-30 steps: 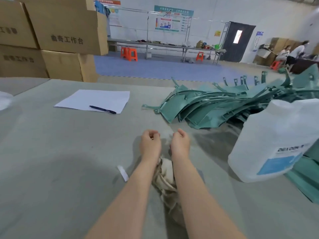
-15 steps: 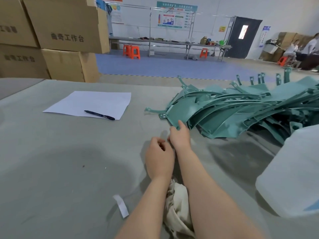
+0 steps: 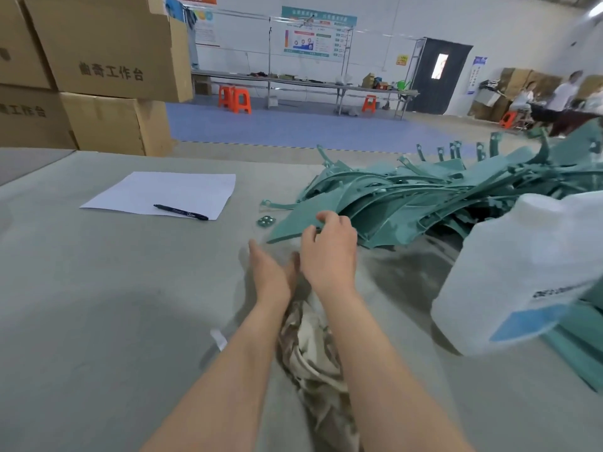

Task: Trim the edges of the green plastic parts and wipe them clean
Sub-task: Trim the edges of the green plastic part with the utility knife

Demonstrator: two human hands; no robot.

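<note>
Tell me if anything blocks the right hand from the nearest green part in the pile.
Nothing visible does. The right hand is at the front green part, fingers curled over its near edge. The left hand lies open beside it; the cloth and white jug sit clear of that path.

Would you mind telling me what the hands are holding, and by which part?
The right hand pinches the nearest green part by its near edge; the left hand is open and holds nothing.

pen (image 3: pixel 181 212) on paper (image 3: pixel 163 190) | cardbd boxes (image 3: pixel 107 50) back-L | orange stools (image 3: pixel 235 99) far
</note>
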